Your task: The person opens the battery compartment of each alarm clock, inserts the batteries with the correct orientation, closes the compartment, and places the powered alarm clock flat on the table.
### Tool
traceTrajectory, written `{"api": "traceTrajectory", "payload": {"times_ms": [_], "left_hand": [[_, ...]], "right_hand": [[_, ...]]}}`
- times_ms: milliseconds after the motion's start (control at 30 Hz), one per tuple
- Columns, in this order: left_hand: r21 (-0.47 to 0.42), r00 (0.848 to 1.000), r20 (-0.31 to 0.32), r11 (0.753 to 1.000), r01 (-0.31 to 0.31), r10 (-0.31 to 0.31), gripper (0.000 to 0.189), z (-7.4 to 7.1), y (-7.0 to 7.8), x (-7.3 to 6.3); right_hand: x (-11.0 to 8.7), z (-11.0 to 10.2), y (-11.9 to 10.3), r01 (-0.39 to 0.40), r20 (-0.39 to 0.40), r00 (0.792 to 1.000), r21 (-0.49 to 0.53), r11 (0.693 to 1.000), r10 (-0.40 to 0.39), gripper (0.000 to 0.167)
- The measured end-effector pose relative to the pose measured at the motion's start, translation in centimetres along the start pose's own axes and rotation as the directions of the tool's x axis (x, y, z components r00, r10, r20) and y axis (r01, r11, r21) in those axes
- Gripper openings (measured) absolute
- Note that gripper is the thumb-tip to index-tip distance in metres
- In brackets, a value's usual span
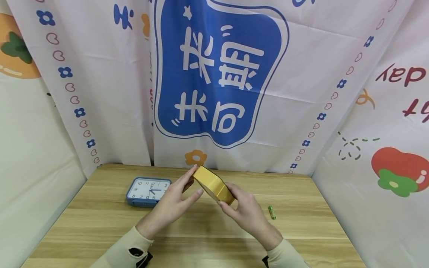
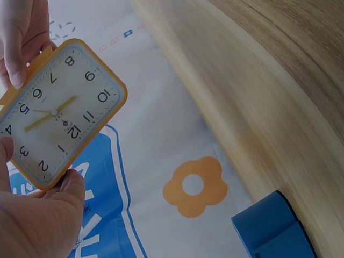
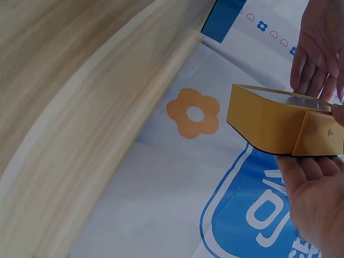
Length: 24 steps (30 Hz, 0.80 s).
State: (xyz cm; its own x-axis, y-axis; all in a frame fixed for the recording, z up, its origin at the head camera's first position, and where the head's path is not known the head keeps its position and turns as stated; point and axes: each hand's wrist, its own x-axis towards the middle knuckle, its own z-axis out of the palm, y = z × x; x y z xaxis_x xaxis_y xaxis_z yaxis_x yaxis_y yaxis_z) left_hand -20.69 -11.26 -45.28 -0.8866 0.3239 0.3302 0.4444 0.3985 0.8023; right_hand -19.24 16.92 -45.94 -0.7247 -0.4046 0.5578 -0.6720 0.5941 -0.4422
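Observation:
Both hands hold a yellow alarm clock [image 1: 212,183] up off the table, tilted. My left hand [image 1: 172,197] has its fingers at the clock's upper left end, with the thumb on the face side. At the lower right end, my right hand [image 1: 246,208] grips it between thumb and fingers. The left wrist view shows the yellow clock's white dial [image 2: 62,115] and yellow hands. A yellow panel [image 3: 320,134] with a small round mark shows on its side in the right wrist view.
A blue alarm clock [image 1: 144,202] lies face up on the wooden table [image 1: 100,223], left of the left hand. One small green battery [image 1: 272,212] lies right of the right hand. Printed white curtains [image 1: 288,93] stand around the table's back and sides.

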Motion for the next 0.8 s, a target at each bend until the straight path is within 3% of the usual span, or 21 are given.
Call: {"api": "traceTrajectory", "payload": {"times_ms": [167, 333, 533, 800], "left_hand": [[0.011, 0.999, 0.008, 0.999, 0.033, -0.033, 0.090, 0.1, 0.0, 0.0], [-0.014, 0.999, 0.022, 0.999, 0.043, -0.042, 0.091, 0.2, -0.2, 0.0], [-0.077, 0.995, 0.076, 0.995, 0.065, -0.059, 0.086, 0.3, -0.7, 0.2], [-0.121, 0.979, 0.181, 0.985, 0.121, -0.098, 0.077, 0.6, -1.7, 0.2]], "right_hand": [[0.0, 0.0, -0.2, -0.067, 0.013, 0.998, 0.178, 0.982, 0.066, 0.050], [0.1, 0.1, -0.3, -0.159, 0.041, 0.987, 0.334, 0.929, 0.154, 0.048], [0.2, 0.1, -0.4, -0.253, 0.055, 0.966, 0.422, 0.871, 0.254, 0.052], [0.5, -0.3, -0.7, -0.302, 0.091, 0.949, 0.534, 0.790, 0.302, 0.048]]}}
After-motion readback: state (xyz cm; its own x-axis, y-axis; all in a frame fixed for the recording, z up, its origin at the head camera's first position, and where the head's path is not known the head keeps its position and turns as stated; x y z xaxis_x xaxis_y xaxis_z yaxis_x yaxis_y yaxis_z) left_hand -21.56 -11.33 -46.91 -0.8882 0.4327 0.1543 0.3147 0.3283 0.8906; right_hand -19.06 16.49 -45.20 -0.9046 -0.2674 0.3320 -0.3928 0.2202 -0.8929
